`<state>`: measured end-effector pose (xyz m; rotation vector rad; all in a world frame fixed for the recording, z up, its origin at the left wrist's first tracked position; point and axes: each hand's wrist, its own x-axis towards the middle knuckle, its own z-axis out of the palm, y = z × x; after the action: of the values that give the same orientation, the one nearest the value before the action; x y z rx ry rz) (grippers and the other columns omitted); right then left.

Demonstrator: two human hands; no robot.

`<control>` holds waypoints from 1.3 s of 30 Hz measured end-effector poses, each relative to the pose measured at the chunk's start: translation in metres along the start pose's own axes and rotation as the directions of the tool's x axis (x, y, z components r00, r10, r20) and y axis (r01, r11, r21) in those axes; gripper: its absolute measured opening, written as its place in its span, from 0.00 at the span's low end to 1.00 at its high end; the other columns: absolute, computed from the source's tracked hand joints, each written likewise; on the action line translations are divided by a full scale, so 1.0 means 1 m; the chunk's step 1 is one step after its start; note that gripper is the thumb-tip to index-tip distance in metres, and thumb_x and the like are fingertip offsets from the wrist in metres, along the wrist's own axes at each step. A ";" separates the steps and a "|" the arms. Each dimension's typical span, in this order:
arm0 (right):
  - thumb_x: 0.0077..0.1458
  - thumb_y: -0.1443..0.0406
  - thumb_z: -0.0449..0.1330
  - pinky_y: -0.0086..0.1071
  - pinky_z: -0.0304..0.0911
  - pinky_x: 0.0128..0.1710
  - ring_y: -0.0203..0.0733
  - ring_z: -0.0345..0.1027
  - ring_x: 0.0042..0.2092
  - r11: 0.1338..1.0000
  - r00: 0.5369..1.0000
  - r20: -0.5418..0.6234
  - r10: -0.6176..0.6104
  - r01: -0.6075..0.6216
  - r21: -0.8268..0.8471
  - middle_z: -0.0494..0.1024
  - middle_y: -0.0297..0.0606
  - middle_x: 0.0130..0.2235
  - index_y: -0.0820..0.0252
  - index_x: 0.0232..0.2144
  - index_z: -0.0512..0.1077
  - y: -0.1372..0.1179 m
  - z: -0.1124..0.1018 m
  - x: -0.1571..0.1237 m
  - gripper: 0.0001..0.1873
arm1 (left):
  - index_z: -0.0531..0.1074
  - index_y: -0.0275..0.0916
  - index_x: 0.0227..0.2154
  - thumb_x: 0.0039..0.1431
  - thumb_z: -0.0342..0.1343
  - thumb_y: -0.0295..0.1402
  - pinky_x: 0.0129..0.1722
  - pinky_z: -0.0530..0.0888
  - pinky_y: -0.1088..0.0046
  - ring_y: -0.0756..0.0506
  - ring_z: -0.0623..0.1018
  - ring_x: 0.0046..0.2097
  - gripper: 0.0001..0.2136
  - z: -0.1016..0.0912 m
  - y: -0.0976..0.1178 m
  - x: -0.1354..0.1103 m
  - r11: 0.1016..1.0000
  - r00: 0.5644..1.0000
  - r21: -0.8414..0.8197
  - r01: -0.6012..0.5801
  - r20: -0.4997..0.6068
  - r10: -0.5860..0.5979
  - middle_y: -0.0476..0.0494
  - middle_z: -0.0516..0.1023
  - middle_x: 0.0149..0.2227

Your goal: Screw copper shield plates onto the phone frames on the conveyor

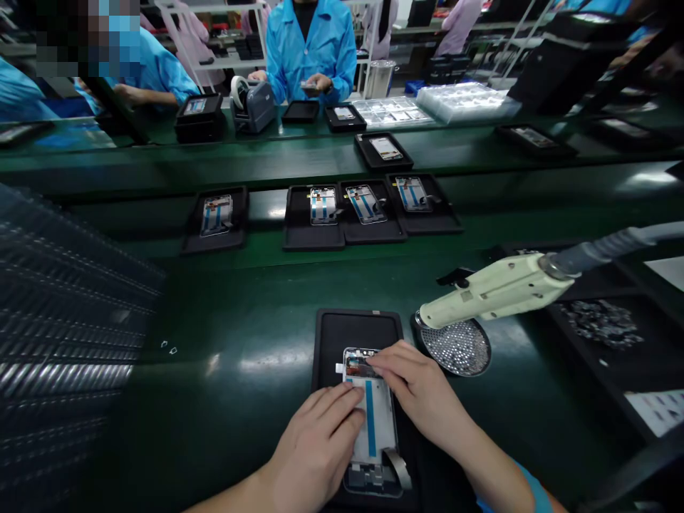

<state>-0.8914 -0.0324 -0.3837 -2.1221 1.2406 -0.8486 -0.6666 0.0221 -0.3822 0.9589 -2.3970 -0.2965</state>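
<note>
An opened phone housing (380, 417) lies in a black tray (358, 326) in front of me. It has blue strips, a small white tab at its upper left and a loose dark flex cable (397, 467) near its lower end. My left hand (320, 438) rests over its left side, fingers stretched out and touching the silver back; the thumb is hidden. At the top, my right hand (420, 385) has thumb and fingertips pressed together on the dark parts by the upper edge. Whatever sits between those fingertips is too small to make out.
A cream-coloured tool (496, 288) on a grey hose extends over a round perforated metal dish (457, 347) at right. Several trays with phone housings (323, 206) line the far bench. Small parts fill a dark bin (601, 324). Ribbed dark trays (69, 342) stand left. A co-worker (311, 50) sits opposite.
</note>
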 end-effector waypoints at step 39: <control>0.49 0.68 0.73 0.49 0.53 0.72 0.51 0.51 0.72 0.990 0.525 -0.841 -0.134 0.026 -0.141 0.58 0.44 0.69 0.52 0.70 0.56 0.012 -0.058 0.011 0.50 | 0.66 0.32 0.64 0.72 0.46 0.34 0.65 0.65 0.57 0.36 0.63 0.69 0.22 0.026 -0.007 0.023 0.948 0.995 0.312 0.064 0.050 -0.084 0.39 0.64 0.68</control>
<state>-0.9370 -0.0552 -0.3516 -1.8432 1.6596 -2.0817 -0.6909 0.0011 -0.3973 1.1964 -2.5157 0.0285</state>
